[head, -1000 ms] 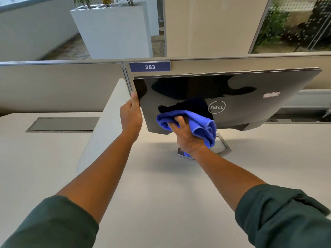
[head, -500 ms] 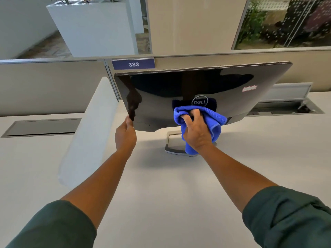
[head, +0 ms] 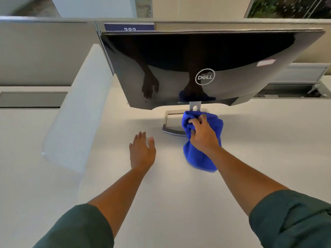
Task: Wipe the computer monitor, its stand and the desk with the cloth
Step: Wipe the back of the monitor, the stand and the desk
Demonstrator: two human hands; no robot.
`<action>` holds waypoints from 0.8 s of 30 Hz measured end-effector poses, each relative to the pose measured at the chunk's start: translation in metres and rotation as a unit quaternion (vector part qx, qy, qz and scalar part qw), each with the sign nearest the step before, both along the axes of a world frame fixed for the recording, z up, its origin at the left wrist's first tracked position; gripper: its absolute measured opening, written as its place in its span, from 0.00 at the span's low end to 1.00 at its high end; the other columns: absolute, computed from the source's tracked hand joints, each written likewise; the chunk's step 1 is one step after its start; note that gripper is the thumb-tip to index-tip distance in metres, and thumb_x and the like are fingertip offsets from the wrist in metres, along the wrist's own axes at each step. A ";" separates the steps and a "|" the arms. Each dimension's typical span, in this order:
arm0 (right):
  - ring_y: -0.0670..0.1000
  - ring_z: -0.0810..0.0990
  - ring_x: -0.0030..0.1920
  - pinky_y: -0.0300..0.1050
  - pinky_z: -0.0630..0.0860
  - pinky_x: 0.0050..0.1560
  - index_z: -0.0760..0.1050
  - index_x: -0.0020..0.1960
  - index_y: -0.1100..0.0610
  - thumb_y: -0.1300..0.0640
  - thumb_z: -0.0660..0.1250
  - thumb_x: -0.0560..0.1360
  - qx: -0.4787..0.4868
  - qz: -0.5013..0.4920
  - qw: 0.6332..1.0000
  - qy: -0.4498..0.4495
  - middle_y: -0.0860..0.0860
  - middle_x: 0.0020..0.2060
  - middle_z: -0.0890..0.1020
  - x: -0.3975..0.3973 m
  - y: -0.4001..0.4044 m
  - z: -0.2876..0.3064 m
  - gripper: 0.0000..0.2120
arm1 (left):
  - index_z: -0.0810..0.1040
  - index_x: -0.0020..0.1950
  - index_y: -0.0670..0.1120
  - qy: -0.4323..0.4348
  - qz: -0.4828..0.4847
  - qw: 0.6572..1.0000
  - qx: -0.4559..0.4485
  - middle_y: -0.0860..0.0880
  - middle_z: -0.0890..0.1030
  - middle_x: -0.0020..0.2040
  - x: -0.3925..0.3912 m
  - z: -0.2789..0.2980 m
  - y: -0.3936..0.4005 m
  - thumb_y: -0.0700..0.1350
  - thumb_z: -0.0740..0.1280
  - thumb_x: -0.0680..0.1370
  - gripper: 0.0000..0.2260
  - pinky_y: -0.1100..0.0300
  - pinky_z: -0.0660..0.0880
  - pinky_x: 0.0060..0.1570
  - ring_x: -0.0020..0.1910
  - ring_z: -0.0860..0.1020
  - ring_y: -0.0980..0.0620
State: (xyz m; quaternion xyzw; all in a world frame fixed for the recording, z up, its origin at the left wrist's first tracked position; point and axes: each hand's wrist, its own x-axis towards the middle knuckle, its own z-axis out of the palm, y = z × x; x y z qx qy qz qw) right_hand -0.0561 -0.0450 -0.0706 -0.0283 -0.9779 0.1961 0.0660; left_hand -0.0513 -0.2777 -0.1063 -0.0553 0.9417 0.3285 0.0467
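A black glossy Dell monitor (head: 241,56) shows its back to me, tilted on a silver stand (head: 170,122) on the pale desk (head: 161,203). My right hand (head: 203,135) grips a bunched blue cloth (head: 200,158) at the foot of the stand, just below the monitor's lower edge; the cloth hangs down onto the desk and hides the right half of the stand base. My left hand (head: 142,151) is off the monitor, fingers straight and spread, low over the desk to the left of the stand.
A white divider panel (head: 77,111) slants across the desk at the left. Grey partition walls (head: 44,51) run behind, with a blue number plate (head: 129,26). Cable trays sit recessed at the left (head: 32,98) and right (head: 295,90).
My right hand has brought the cloth down from the monitor's back to the stand base. My left hand has let go of the monitor's left edge and dropped toward the desk.
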 end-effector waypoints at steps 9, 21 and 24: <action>0.54 0.78 0.45 0.47 0.79 0.38 0.73 0.62 0.56 0.60 0.63 0.78 -0.012 -0.011 0.999 0.051 0.55 0.59 0.71 0.007 -0.006 -0.024 0.13 | 0.45 0.82 0.45 0.019 -0.072 0.983 -0.169 0.48 0.44 0.82 0.031 -0.045 0.005 0.59 0.44 0.84 0.30 0.52 0.39 0.78 0.80 0.41 0.50; 0.53 0.75 0.49 0.45 0.79 0.42 0.72 0.61 0.54 0.53 0.64 0.78 -0.082 -0.077 0.983 0.146 0.56 0.57 0.71 0.022 -0.007 -0.073 0.13 | 0.51 0.82 0.46 0.055 -0.053 0.982 -0.173 0.49 0.49 0.82 0.034 -0.047 0.010 0.57 0.46 0.84 0.29 0.54 0.42 0.78 0.80 0.45 0.51; 0.53 0.74 0.54 0.40 0.77 0.47 0.68 0.67 0.52 0.53 0.65 0.77 -0.119 -0.093 0.974 0.167 0.56 0.61 0.68 0.014 -0.012 -0.067 0.19 | 0.51 0.82 0.46 0.062 -0.047 0.982 -0.171 0.49 0.50 0.82 0.035 -0.047 0.011 0.57 0.47 0.84 0.28 0.54 0.42 0.78 0.80 0.46 0.51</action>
